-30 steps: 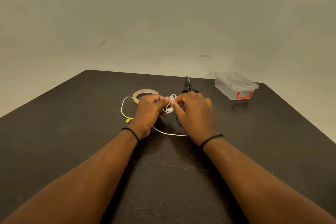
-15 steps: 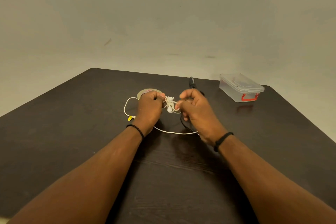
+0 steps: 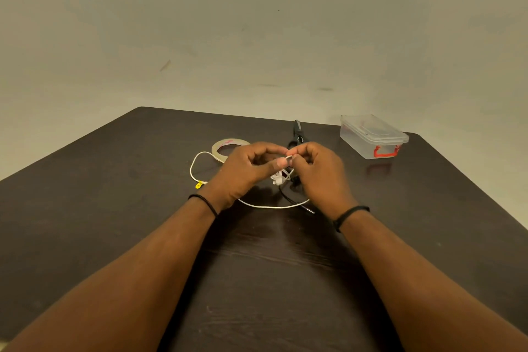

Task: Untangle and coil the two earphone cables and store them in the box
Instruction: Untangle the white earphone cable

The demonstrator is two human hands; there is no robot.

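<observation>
My left hand (image 3: pixel 245 168) and my right hand (image 3: pixel 320 171) meet above the dark table (image 3: pixel 114 208), both pinching the white earphone cable (image 3: pixel 268 206) where it tangles with the earbuds (image 3: pixel 278 178). The white cable loops out to the left and ends at a yellow-tagged plug (image 3: pixel 199 184). A black earphone cable (image 3: pixel 288 197) hangs from the same tangle under my right hand, its jack lying on the table. The clear plastic box (image 3: pixel 371 137) with a red latch stands closed at the far right.
A roll of clear tape (image 3: pixel 225 146) lies just behind my left hand. Black scissors (image 3: pixel 297 131) lie behind my right hand. The table's far edge and right edge are close to the box.
My hands have come back together over the tangle, and both have risen slightly. The earbuds now hang below my fingers.
</observation>
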